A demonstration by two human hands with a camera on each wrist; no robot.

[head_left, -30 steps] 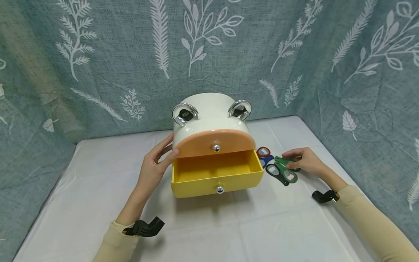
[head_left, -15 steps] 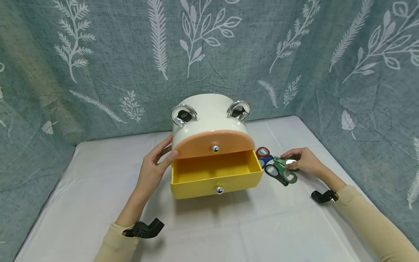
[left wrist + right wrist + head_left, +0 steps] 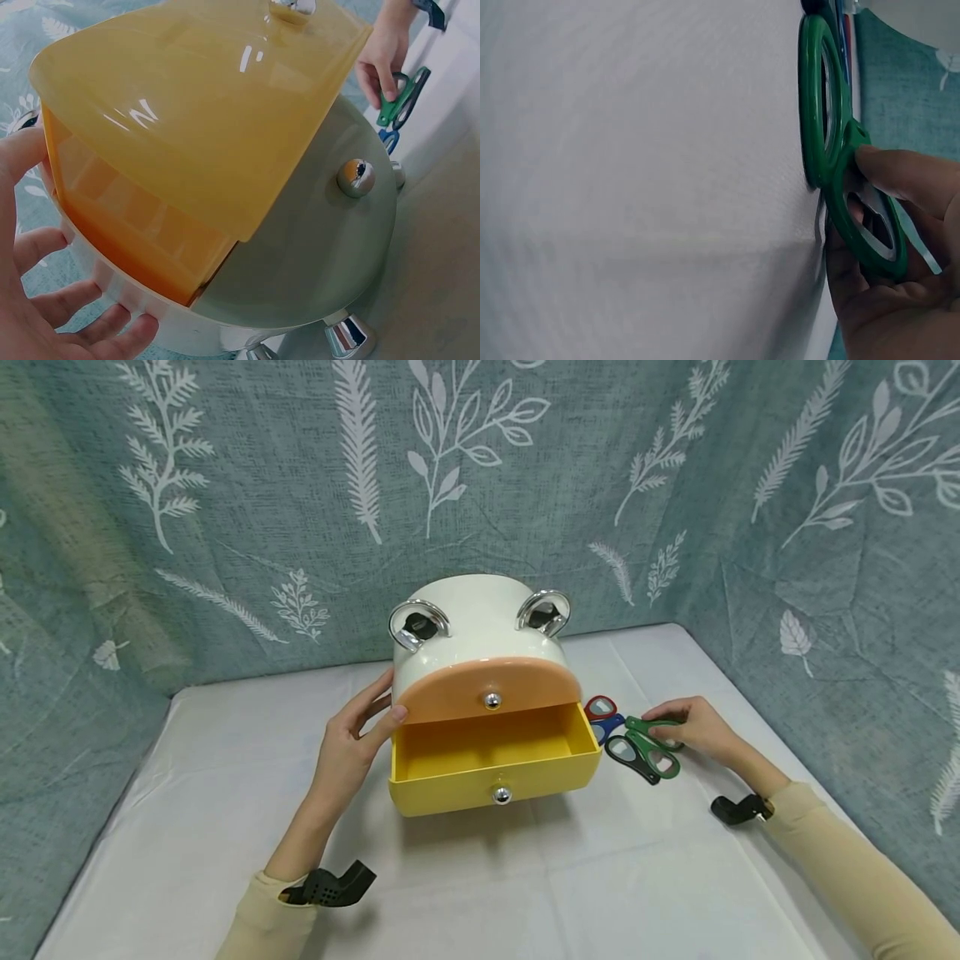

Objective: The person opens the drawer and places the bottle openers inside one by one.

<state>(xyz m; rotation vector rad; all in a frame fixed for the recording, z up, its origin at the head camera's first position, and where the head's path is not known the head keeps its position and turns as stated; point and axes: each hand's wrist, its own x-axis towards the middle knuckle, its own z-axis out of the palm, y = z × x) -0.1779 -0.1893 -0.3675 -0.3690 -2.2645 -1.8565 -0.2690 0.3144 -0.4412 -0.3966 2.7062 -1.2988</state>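
Observation:
A white storage box [image 3: 471, 618] with ring-shaped chrome eyes has its yellow lower drawer [image 3: 495, 793] pulled out; the drawer's visible inside is bare. My left hand [image 3: 350, 743] rests against the box's left side. Its thumb lies at the front edge and its fingers spread along the side wall, as the left wrist view shows. To the right of the box, my right hand [image 3: 697, 728] pinches a green bottle opener [image 3: 870, 217] between thumb and fingers. Another green bottle opener [image 3: 821, 97] lies close against it. Part of the held opener is hidden by the hand.
A black bottle opener [image 3: 632, 760], a blue bottle opener [image 3: 606, 727] and a red bottle opener [image 3: 601, 707] lie beside the box's right side. The orange upper drawer [image 3: 487, 689] is pushed in. A patterned curtain [image 3: 300, 510] stands behind the white-covered table [image 3: 247, 760].
The right hand keeps its pinch on the green bottle opener, whose bright metal face shows less than half a second ago. The left hand stays on the box. The head view shifts slightly.

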